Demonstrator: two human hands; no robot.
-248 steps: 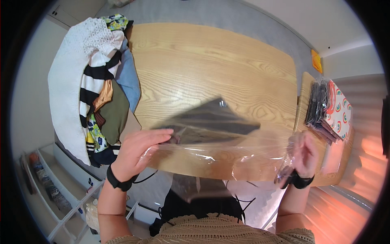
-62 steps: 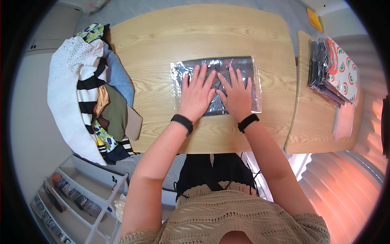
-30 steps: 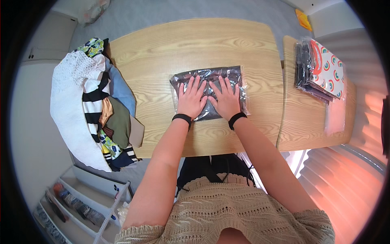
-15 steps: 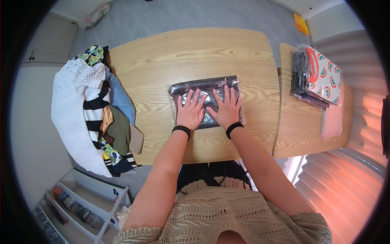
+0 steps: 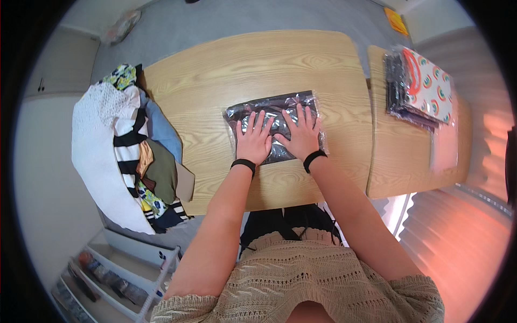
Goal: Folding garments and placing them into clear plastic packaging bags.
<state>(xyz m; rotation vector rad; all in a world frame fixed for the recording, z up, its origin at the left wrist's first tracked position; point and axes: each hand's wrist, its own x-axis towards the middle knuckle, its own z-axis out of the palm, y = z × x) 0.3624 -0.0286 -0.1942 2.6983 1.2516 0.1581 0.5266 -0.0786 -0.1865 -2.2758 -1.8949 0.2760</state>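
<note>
A dark folded garment in a clear plastic bag (image 5: 276, 128) lies flat on the wooden table (image 5: 258, 70). My left hand (image 5: 253, 141) rests palm down on the left half of the bag, fingers spread. On its right half my right hand (image 5: 299, 134) lies flat in the same way, fingers apart and pointing to the far side. The two thumbs come close together over the middle. Both palms touch the shiny film, and they hide part of the garment. A black band circles each wrist.
Loose clothes (image 5: 161, 167) in white, stripes, blue and olive are heaped over the table's left end. A smaller table (image 5: 398, 156) on the right bears a stack of bagged garments (image 5: 431, 91), a rainbow print on top. A white rack (image 5: 124, 280) stands at lower left.
Both hands stay pressed on the bag, with only slight shifts of the fingers. The whole view has tilted a little, so the tables appear slightly higher.
</note>
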